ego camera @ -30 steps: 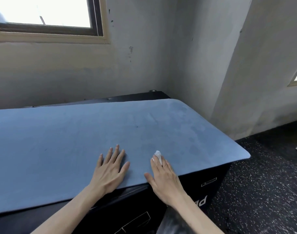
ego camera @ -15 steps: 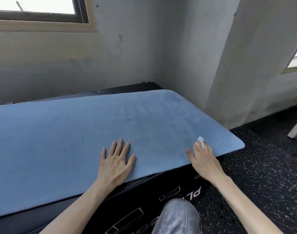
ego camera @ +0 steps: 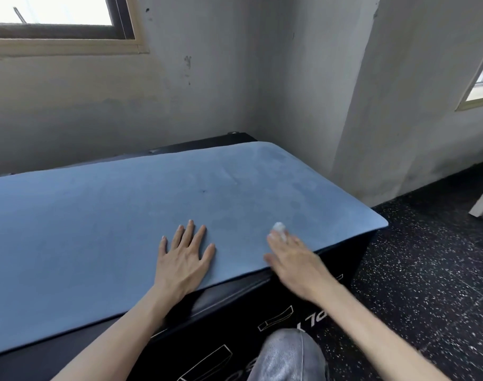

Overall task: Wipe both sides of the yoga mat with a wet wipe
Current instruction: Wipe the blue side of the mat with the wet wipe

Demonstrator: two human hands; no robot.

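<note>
Head view. Blue yoga mat [ego camera: 124, 215]: spread flat over a black box [ego camera: 262, 312]. Left hand [ego camera: 184, 258]: flat on the mat near its front edge, fingers spread and straight. Right hand [ego camera: 292, 257]: blurred, near the mat's right corner, straight fingers pressing a white wet wipe [ego camera: 279, 229] onto the mat.

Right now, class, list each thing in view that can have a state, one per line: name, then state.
Blue yoga mat: unrolled flat on the black padded box.
White wet wipe: bunched under the right hand's fingertips, on the mat.
Left hand: flat, fingers spread, pressing the mat.
Right hand: fingers straight, pressing the wipe; blurred.
</note>
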